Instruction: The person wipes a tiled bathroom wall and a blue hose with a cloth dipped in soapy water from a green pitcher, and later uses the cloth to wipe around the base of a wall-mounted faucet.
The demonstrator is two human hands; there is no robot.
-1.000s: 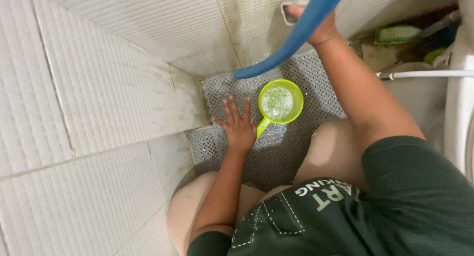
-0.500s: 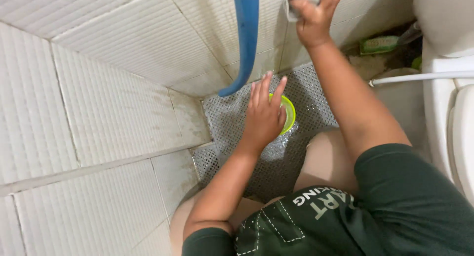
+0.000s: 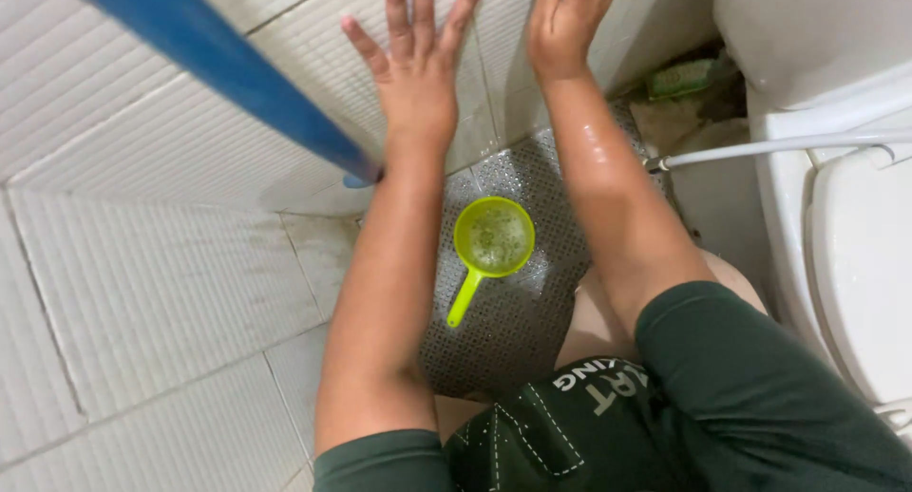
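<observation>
**A:** Where are the hands?

**B:** Both are up on the white tiled wall (image 3: 142,293). The left hand (image 3: 415,69) is spread wide and flat, fingers apart, and holds nothing. The right hand (image 3: 567,22) is up there too, but its fingertips run off the top of the view. I cannot tell if it is open or holding something.

**A:** What is closest to them?

**B:** A blue pipe (image 3: 228,79) slants down across the wall and ends right beside the left wrist. Down below, between the two arms, a green dipper (image 3: 492,237) sits on the grey dotted mat (image 3: 518,331) on the floor.

**A:** Which way does the dipper point?

**B:** The round cup faces up. The long handle sticks out from the cup toward the person, a bit to their left. So its long line runs from the wall side back toward the knees.

**A:** How would it feel to pick up?

**B:** I think it is thin, stiff plastic and light. There seems to be something wet in the cup, and the right arm shines with water, so it may be slippery. The handle looks like the best place to grab, near the cup so it does not tip.

**A:** Anything else?

**B:** A white toilet (image 3: 845,245) on the right, with a thin white hose (image 3: 760,150) beside it.
</observation>
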